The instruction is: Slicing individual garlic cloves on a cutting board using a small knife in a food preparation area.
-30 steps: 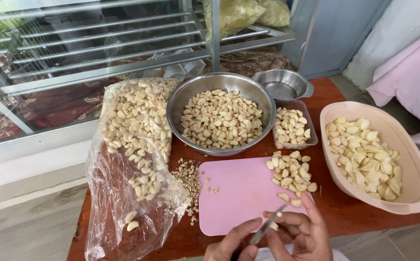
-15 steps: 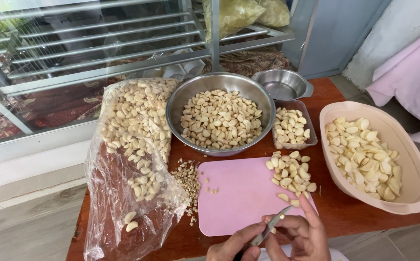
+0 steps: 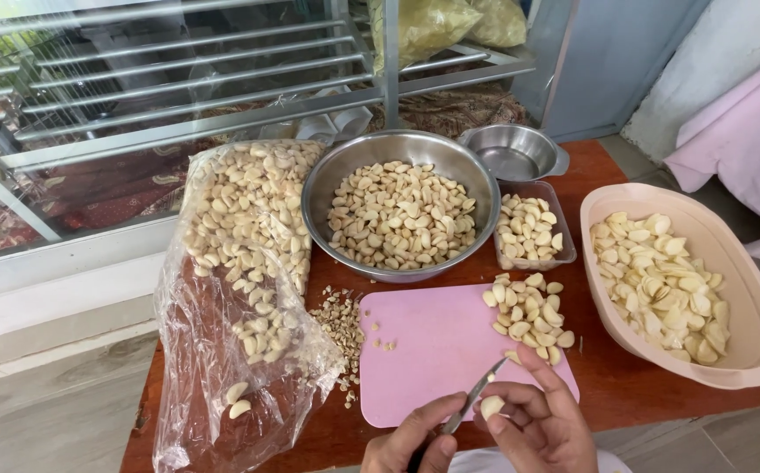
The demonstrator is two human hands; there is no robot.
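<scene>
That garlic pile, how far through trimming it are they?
Looks well along, though I can't tell which heaps are finished. The steel bowl, beige tub and small tray hold peeled cloves. The left hand holds a knife by one clove in the right hand. The plastic bag remains half full.

Pink cutting board [image 3: 432, 350]; cream garlic cloves [image 3: 397, 215] in silver bowl [image 3: 327, 188]; beige basin [image 3: 748, 350]; seemingly reddish-brown table [image 3: 625, 385].

Two steel bowls [image 3: 397, 158], one pink board [image 3: 432, 350], one knife [image 3: 476, 398].
</scene>
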